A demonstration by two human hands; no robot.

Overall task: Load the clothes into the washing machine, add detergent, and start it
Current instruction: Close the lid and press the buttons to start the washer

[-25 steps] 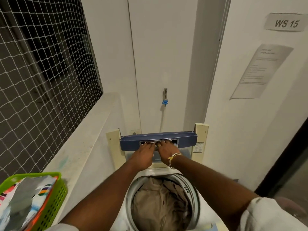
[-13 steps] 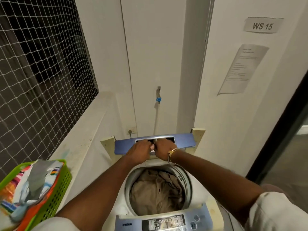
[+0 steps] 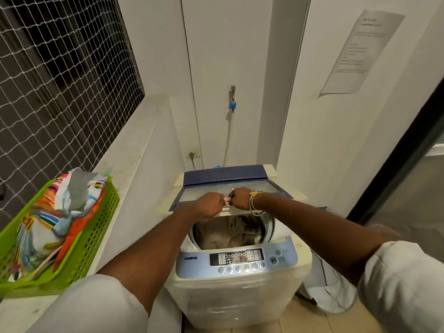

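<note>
White walls [image 3: 312, 116], netted window [image 3: 60, 80], green basket [image 3: 96, 231] on ledge [image 3: 129, 152], left hand [image 3: 211, 204] and right hand [image 3: 239, 199] curled round washer lid [image 3: 225, 175] edge.

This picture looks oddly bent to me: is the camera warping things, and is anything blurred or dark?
In the head view, the wide lens bows the netted window and wall edges; the left hand and right hand gripping the lid look slightly soft; text on the notice is too blurred to read; the clothes in the drum lie in shadow.
</note>
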